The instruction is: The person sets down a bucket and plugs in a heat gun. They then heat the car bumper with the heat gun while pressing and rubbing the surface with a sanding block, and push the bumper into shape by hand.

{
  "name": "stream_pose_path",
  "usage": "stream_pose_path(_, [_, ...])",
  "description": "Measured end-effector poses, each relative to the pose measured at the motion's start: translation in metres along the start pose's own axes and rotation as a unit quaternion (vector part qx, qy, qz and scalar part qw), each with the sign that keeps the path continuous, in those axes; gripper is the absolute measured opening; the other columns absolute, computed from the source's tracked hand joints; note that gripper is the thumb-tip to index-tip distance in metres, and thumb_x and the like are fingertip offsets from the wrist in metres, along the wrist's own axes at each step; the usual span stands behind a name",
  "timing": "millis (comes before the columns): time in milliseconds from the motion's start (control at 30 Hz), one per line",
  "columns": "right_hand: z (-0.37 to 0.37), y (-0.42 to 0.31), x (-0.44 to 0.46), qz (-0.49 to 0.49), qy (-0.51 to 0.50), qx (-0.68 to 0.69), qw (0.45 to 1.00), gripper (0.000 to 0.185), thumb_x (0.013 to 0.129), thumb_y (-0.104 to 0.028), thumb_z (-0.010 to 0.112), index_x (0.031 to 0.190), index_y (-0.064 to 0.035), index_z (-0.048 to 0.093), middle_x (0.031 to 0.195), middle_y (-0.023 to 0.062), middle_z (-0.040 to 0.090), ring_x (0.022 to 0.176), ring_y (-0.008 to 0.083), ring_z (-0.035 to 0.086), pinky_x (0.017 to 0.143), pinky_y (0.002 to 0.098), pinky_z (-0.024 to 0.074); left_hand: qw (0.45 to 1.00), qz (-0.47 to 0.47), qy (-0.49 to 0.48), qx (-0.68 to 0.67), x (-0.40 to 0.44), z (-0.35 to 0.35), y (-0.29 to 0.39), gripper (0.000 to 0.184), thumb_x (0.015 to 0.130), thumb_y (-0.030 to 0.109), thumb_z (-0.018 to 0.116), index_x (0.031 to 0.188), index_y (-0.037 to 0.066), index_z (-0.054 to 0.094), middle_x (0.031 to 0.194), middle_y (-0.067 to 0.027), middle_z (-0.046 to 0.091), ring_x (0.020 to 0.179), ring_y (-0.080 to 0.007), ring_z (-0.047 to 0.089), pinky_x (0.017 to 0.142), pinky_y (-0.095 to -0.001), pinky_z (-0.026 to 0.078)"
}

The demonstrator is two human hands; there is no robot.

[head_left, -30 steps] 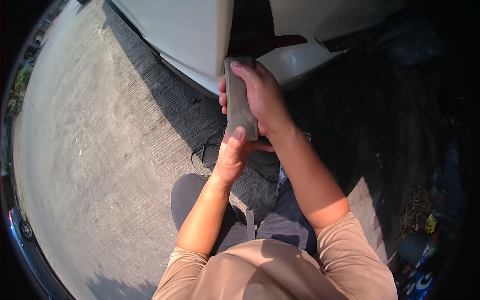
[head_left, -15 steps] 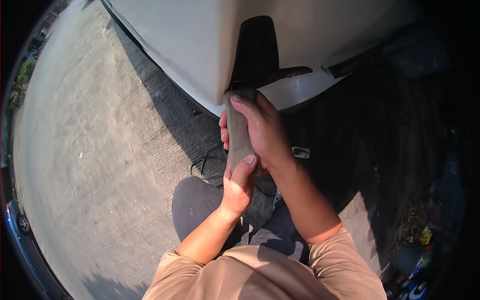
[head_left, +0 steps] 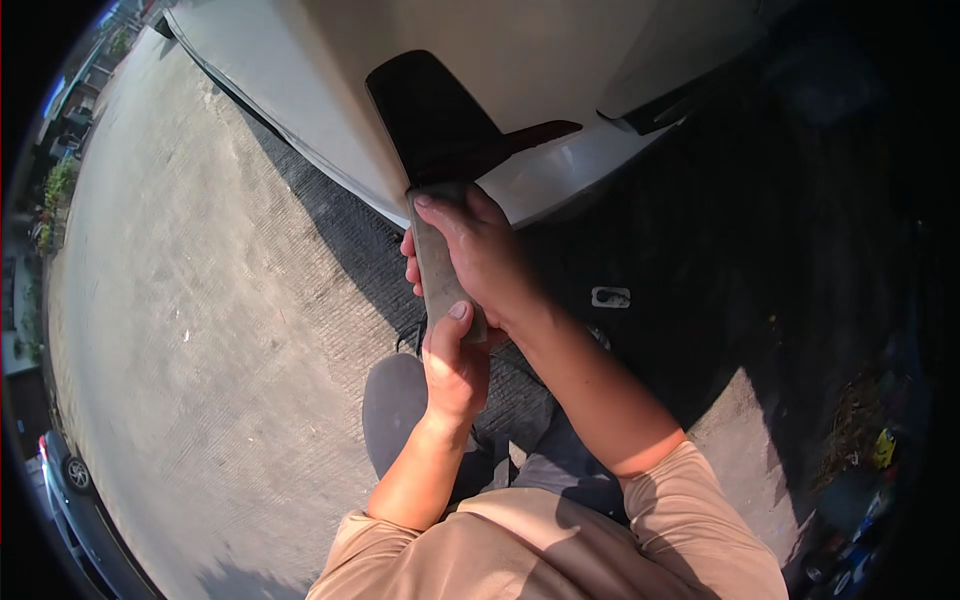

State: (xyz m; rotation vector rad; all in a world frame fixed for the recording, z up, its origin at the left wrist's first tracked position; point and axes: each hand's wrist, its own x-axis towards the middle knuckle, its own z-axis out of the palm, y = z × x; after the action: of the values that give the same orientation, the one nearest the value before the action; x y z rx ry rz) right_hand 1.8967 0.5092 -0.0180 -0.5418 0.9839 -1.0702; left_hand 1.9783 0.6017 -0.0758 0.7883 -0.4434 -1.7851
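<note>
A long, flat grey-brown block (head_left: 436,262), shaped like a sanding block, is gripped in both hands. My right hand (head_left: 478,250) wraps round its upper part, thumb along the face and fingertips showing at the left edge. Around the lower end closes my left hand (head_left: 456,370), its thumb pressed on the face. The block's top end meets the lower edge of a dark tail lamp (head_left: 430,115) at the corner of a white car body (head_left: 290,70). Whether it presses on the lamp or the panel beside it, I cannot tell.
Rough concrete ground (head_left: 200,330) spreads out on the left. On the shaded floor lies a small pale card-like item (head_left: 611,297). A dark cord (head_left: 408,338) runs near my knee (head_left: 395,405). Another car (head_left: 85,510) stands far left; clutter (head_left: 865,500) sits at lower right.
The view has turned, so the car, lamp and hands appear farther left and the lamp more tilted. Both hands keep their grip on the block, its top still by the lamp's lower edge.
</note>
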Motion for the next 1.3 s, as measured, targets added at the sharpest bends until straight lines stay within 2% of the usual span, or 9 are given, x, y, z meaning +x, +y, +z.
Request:
stream_pose_path(167, [-0.019, 0.000, -0.008, 0.005, -0.042, -0.001, 0.999, 0.025, 0.100, -0.028, 0.058, 0.109, -0.0052, 0.053, 0.079, 0.0100, 0.065, 0.061, 0.0183, 0.066, 0.053, 0.0323, 0.0568, 0.996, -0.029, -0.064, 0.061, -0.006, -0.001, -0.005, 0.063, 0.094, 0.039, 0.062, 0.140, -0.001, 0.045, 0.128, -0.0146, 0.061, 0.117, -0.0277, 0.062, 0.100, -0.0467, 0.052])
stream_pose_path(267, [-0.039, -0.003, -0.023, 0.017, -0.030, 0.006, 0.999, 0.026, 0.099, -0.029, 0.058, 0.108, -0.0050, 0.054, 0.079, 0.0104, 0.066, 0.062, 0.0184, 0.067, 0.054, 0.0326, 0.0576, 0.959, -0.014, -0.219, 0.177, -0.012, -0.038, -0.024, 0.070, 0.090, 0.035, 0.072, 0.143, -0.001, 0.043, 0.135, -0.0149, 0.056, 0.121, -0.0285, 0.060, 0.103, -0.0448, 0.050])
stream_pose_path(367, [-0.038, -0.009, -0.025, 0.007, -0.040, 0.003, 0.999, 0.026, 0.098, -0.029, 0.057, 0.108, -0.0050, 0.054, 0.079, 0.0106, 0.065, 0.061, 0.0184, 0.067, 0.054, 0.0326, 0.0578, 0.924, -0.109, -0.272, 0.247, -0.002, -0.064, -0.045, 0.078, 0.086, 0.029, 0.079, 0.146, -0.002, 0.040, 0.141, -0.0144, 0.051, 0.124, -0.0293, 0.057, 0.106, -0.0426, 0.046])
stream_pose_path(400, [-0.035, -0.010, -0.026, 0.010, -0.041, 0.006, 0.999, 0.026, 0.099, -0.029, 0.057, 0.108, -0.0049, 0.054, 0.079, 0.0107, 0.065, 0.061, 0.0184, 0.067, 0.054, 0.0326, 0.0578, 0.926, -0.162, -0.223, 0.258, -0.003, -0.066, -0.051, 0.067, 0.090, 0.023, 0.075, 0.143, -0.004, 0.044, 0.137, -0.0141, 0.056, 0.123, -0.0268, 0.058, 0.108, -0.0385, 0.044])
stream_pose_path(533, [-0.018, -0.007, -0.022, 0.007, -0.038, 0.007, 0.999, 0.027, 0.098, -0.030, 0.057, 0.107, -0.0044, 0.054, 0.079, 0.0107, 0.065, 0.061, 0.0186, 0.067, 0.055, 0.0324, 0.0578, 0.938, -0.134, -0.093, 0.305, 0.009, -0.107, -0.108, 0.042, 0.098, 0.015, 0.063, 0.133, -0.006, 0.055, 0.126, -0.0130, 0.065, 0.120, -0.0188, 0.059, 0.106, -0.0323, 0.043])
stream_pose_path(633, [-0.015, -0.002, -0.013, -0.005, -0.049, 0.003, 0.999, 0.028, 0.099, -0.031, 0.057, 0.104, -0.0038, 0.056, 0.079, 0.0105, 0.066, 0.062, 0.0187, 0.067, 0.056, 0.0325, 0.0577, 0.906, -0.078, -0.108, 0.402, 0.011, -0.109, -0.098, 0.042, 0.098, 0.017, 0.064, 0.133, -0.006, 0.055, 0.125, -0.0126, 0.066, 0.117, -0.0184, 0.061, 0.103, -0.0329, 0.046])
stream_pose_path(833, [-0.016, -0.001, -0.004, -0.011, -0.073, 0.004, 0.997, 0.029, 0.100, -0.032, 0.055, 0.100, -0.0034, 0.058, 0.080, 0.0110, 0.065, 0.063, 0.0184, 0.067, 0.058, 0.0329, 0.0578, 0.920, -0.132, -0.056, 0.364, 0.020, -0.136, -0.089, 0.052, 0.099, 0.015, 0.065, 0.141, -0.008, 0.046, 0.130, -0.0137, 0.063, 0.122, -0.0200, 0.059, 0.107, -0.0329, 0.045])
stream_pose_path(1133, [-0.008, -0.001, -0.005, -0.027, -0.044, -0.016, 0.999, 0.025, 0.100, -0.030, 0.057, 0.104, -0.0052, 0.054, 0.079, 0.0097, 0.065, 0.060, 0.0180, 0.065, 0.053, 0.0324, 0.0563, 0.915, -0.111, -0.058, 0.384, 0.026, -0.153, -0.091, 0.050, 0.099, 0.016, 0.063, 0.141, -0.006, 0.047, 0.129, -0.0125, 0.064, 0.122, -0.0207, 0.059, 0.107, -0.0331, 0.044])
stream_pose_path(1300, [-0.001, -0.005, -0.006, -0.014, -0.024, -0.020, 0.999, 0.023, 0.100, -0.028, 0.058, 0.105, -0.0056, 0.054, 0.077, 0.0094, 0.064, 0.057, 0.0180, 0.064, 0.052, 0.0324, 0.0551, 0.868, 0.084, -0.005, 0.490, 0.025, -0.117, -0.057, 0.038, 0.098, 0.022, 0.062, 0.129, 0.001, 0.060, 0.120, -0.0145, 0.069, 0.111, -0.0226, 0.065, 0.095, -0.0343, 0.049])
